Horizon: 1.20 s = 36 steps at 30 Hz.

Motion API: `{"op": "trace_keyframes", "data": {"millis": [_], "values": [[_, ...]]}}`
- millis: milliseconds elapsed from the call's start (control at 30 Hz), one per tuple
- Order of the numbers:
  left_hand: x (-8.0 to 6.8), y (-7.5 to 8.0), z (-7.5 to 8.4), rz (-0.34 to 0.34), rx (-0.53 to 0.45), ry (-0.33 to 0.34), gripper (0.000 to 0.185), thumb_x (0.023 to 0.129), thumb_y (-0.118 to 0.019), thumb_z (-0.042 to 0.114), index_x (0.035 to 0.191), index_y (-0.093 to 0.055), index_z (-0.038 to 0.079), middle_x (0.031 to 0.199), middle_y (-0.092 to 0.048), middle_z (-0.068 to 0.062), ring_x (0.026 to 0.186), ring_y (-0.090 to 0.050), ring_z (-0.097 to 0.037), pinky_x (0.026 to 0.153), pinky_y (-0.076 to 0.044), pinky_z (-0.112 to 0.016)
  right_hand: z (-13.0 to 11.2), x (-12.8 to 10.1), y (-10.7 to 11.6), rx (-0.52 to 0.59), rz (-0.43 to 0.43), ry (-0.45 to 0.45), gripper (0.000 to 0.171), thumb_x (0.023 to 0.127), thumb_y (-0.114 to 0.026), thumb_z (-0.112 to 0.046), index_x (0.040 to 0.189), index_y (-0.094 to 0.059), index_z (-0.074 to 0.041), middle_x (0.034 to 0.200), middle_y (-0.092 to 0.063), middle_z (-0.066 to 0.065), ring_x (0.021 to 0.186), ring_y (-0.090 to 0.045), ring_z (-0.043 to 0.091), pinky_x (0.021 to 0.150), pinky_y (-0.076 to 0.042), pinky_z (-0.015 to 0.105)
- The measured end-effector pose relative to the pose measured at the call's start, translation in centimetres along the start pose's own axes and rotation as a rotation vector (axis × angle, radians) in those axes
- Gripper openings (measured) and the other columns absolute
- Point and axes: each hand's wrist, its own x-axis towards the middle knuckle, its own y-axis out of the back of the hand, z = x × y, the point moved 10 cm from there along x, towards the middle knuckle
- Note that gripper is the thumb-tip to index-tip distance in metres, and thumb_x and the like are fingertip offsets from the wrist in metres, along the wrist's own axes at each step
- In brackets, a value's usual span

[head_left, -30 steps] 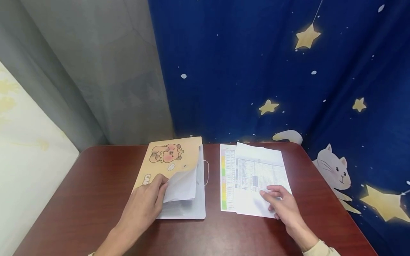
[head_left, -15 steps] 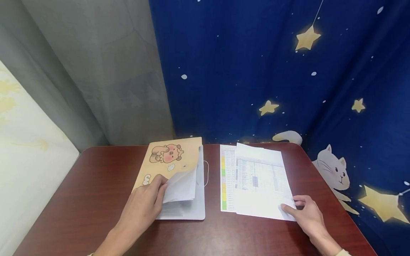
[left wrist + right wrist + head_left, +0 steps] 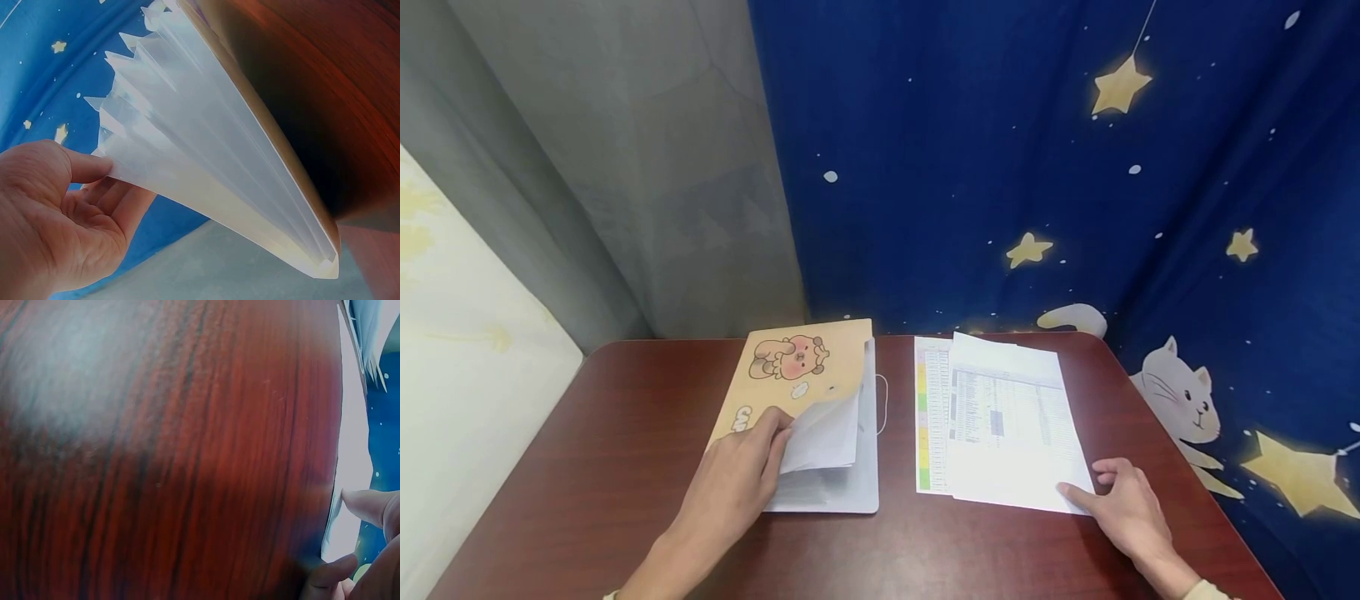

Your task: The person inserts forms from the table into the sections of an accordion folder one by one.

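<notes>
From the head camera, my left hand [image 3: 737, 479] lifts the near corner of the folder [image 3: 805, 392] cover, fingers curled under the flap with the white pockets showing beneath. The folder lies on the left half of the table [image 3: 625, 433]. My right hand [image 3: 1123, 508] rests at the near right corner of the papers [image 3: 1007, 425], thumb and forefinger at the edge of the top sheet; I cannot tell from here whether they pinch it. The papers lie just beside the folder, apart from it.

At my left wrist, my thumb and fingers [image 3: 122, 206] pinch the fanned plastic pockets [image 3: 206, 162] of the folder, holding them spread.

At my right wrist, my fingertips [image 3: 365, 506] touch the white edge of the papers [image 3: 353, 456] on the table [image 3: 169, 450].
</notes>
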Motion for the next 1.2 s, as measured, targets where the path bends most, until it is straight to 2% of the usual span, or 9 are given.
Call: {"op": "trace_keyframes", "data": {"millis": [267,500,633,900,1100,1200], "values": [[-0.1,0.0,0.1,0.018,0.011,-0.010,0.017,0.097,-0.074,0.009,0.098,-0.061,0.021,0.057,-0.040,0.016,0.053,-0.036,-0.004,0.052,-0.032,-0.022,0.1,0.1,0.0,-0.011,0.013,0.029,0.075,0.086,-0.085,-0.045,0.132,-0.056,0.006,0.121,-0.066,0.029,0.108,-0.064,0.039,0.086,-0.050,0.054],[-0.1,0.1,0.1,0.012,0.012,-0.007,0.017,0.097,-0.073,0.009,0.099,-0.062,0.021,0.057,-0.039,0.016,0.053,-0.035,-0.004,0.051,-0.031,-0.023,0.5,0.4,0.1,0.006,-0.014,0.014,0.072,0.086,-0.085,-0.041,0.130,-0.056,0.009,0.119,-0.070,0.031,0.106,-0.066,0.043,0.091,-0.050,0.059],[0.0,0.1,0.1,0.012,0.010,-0.007,0.017,0.097,-0.074,0.009,0.099,-0.062,0.021,0.057,-0.038,0.016,0.053,-0.035,-0.004,0.051,-0.031,-0.022,0.7,0.4,0.1,0.041,-0.036,-0.017,0.073,0.085,-0.086,-0.040,0.129,-0.055,0.009,0.118,-0.069,0.030,0.106,-0.065,0.041,0.089,-0.049,0.054],[0.0,0.1,0.2,0.020,0.007,-0.014,0.018,0.097,-0.074,0.009,0.098,-0.061,0.021,0.057,-0.038,0.016,0.052,-0.034,-0.004,0.051,-0.031,-0.022,1.2,0.6,0.0,0.085,-0.063,-0.073,0.070,0.083,-0.088,-0.038,0.125,-0.056,0.009,0.109,-0.067,0.026,0.098,-0.063,0.034,0.075,-0.043,0.034],[0.0,0.1,0.1,0.019,0.005,-0.011,0.018,0.097,-0.074,0.009,0.098,-0.061,0.021,0.057,-0.038,0.016,0.052,-0.034,-0.004,0.051,-0.031,-0.021,1.3,0.5,0.1,0.093,-0.083,-0.071,0.064,0.086,-0.084,-0.038,0.119,-0.061,0.011,0.104,-0.070,0.022,0.093,-0.064,0.030,0.071,-0.043,0.031],[-0.1,0.1,0.1,0.018,0.003,-0.011,0.018,0.096,-0.075,0.009,0.098,-0.061,0.020,0.057,-0.038,0.016,0.052,-0.034,-0.004,0.051,-0.031,-0.021,1.3,0.5,0.1,0.091,-0.088,-0.066,0.056,0.088,-0.083,-0.038,0.114,-0.065,0.008,0.100,-0.070,0.017,0.091,-0.062,0.027,0.072,-0.042,0.031]]}}
